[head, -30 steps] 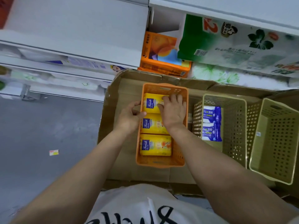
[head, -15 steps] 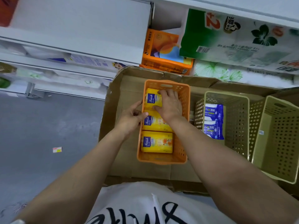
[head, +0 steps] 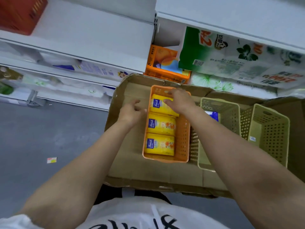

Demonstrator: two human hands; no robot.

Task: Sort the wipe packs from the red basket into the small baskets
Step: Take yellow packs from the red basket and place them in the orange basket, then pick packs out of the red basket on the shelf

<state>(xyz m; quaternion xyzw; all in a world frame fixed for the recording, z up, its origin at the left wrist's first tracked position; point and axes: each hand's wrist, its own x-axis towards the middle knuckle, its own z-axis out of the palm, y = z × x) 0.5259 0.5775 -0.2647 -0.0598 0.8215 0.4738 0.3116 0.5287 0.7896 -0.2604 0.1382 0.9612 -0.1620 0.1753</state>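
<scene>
An orange small basket (head: 182, 146) sits on a cardboard tray and holds three yellow wipe packs in a row. My right hand (head: 179, 101) lies flat over the farthest yellow pack (head: 158, 107), its fingertips reaching the basket's far rim. The middle pack (head: 160, 124) and the near pack (head: 159, 144) lie uncovered. My left hand (head: 131, 111) hovers just left of the basket with loosely curled fingers, holding nothing. A corner of the red basket (head: 19, 14) shows on the shelf at the top left.
Right of the orange basket stand two beige baskets: the middle one (head: 231, 109) holds a blue pack (head: 213, 115), and the right one (head: 270, 129) shows only a small label. The cardboard tray (head: 132, 171) rests on grey floor before white shelves stocked with tissue packages (head: 231, 55).
My left hand has let go of the orange basket's left wall and drawn away to the left. My right hand has slid farther along the top pack toward the far rim.
</scene>
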